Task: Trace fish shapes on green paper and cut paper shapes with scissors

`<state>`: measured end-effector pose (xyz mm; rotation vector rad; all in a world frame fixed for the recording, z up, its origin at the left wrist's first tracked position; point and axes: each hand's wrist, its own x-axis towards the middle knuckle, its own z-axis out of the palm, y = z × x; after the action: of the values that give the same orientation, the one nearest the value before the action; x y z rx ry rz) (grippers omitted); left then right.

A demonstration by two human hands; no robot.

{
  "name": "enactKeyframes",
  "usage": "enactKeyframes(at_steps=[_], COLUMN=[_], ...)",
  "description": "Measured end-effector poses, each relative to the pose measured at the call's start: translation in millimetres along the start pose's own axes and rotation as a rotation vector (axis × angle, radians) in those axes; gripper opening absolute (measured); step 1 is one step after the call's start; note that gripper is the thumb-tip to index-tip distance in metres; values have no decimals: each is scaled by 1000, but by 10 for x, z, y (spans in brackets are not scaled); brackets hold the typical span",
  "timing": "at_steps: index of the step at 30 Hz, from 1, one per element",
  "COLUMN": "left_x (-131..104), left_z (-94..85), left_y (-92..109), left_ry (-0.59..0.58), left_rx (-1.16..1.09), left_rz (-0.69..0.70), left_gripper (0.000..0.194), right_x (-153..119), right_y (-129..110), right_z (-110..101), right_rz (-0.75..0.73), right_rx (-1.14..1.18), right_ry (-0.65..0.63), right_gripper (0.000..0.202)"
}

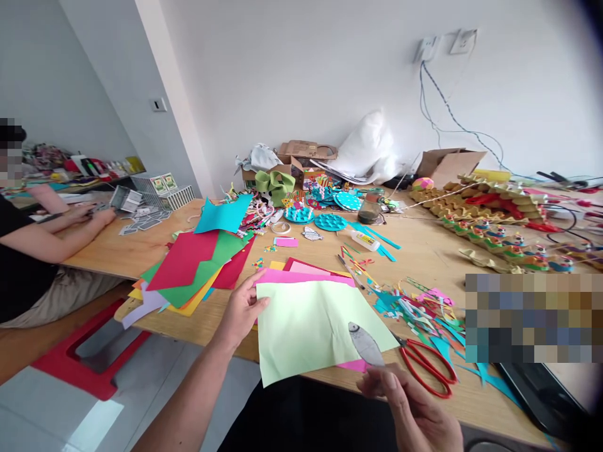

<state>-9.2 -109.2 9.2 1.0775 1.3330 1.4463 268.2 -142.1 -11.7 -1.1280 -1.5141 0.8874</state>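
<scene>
My left hand (242,311) pinches the upper left edge of a light green sheet of paper (306,329), thumb on top. The sheet is slightly creased and overhangs the table's front edge. Between the thumb and fingers of my right hand (409,405) is a grey paper fish cutout (365,343), held over the sheet's lower right part; its tail end is hidden by the fingers. Pink paper (292,275) shows from beneath the green sheet. Just right of the sheet lie red-handled scissors (428,367), their blades partly covered by the paper.
Coloured paper sheets (183,263) are piled at left. Paper scraps (424,307), a glue bottle (365,240) and a glass jar (371,208) lie beyond my hands. Egg trays (490,220) stand at right, near a black device (541,395). A co-worker (28,245) sits at far left, behind a red stool (94,358).
</scene>
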Motion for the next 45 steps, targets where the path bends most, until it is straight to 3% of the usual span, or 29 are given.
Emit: enactKeyframes(at_steps=[4, 9, 13, 17, 21, 28, 34, 39, 42, 45], left_x=[-23, -60, -106, -119, -70, 24, 51, 157, 257, 340], left_z=[38, 111, 131, 116, 89, 84, 10, -64, 27, 175], left_y=[82, 211, 289, 316, 275, 183, 203, 467, 653, 741], left_ry=[-28, -60, -100, -107, -56, -27, -57, -218, -385, -433], left_rx=[-17, -15, -15, -35, -52, -11, 44, 262, 447, 568], left_rz=[2, 21, 42, 55, 52, 73, 25, -30, -57, -67], left_gripper=[77, 76, 72, 71, 70, 68, 58, 52, 54, 39], right_x=[243, 947, 1574, 1918, 1992, 2051, 2139, 2079, 2013, 1962], right_y=[-50, -122, -52, 40, 31, -144, -599, -1086, -1317, -1491], right_z=[-67, -131, -122, -92, -91, -178, -220, -129, 19, 166], right_rz=[-165, -425, -456, -278, -166, -223, -497, -892, -1029, -1088], right_rx=[-151, -446, -556, -524, -472, -620, -911, -1023, -1060, -1079], right_ry=[0, -146, -284, -523, -617, -645, -620, -663, -706, -712], right_gripper=[18, 24, 39, 35, 38, 30, 22, 19, 15, 15])
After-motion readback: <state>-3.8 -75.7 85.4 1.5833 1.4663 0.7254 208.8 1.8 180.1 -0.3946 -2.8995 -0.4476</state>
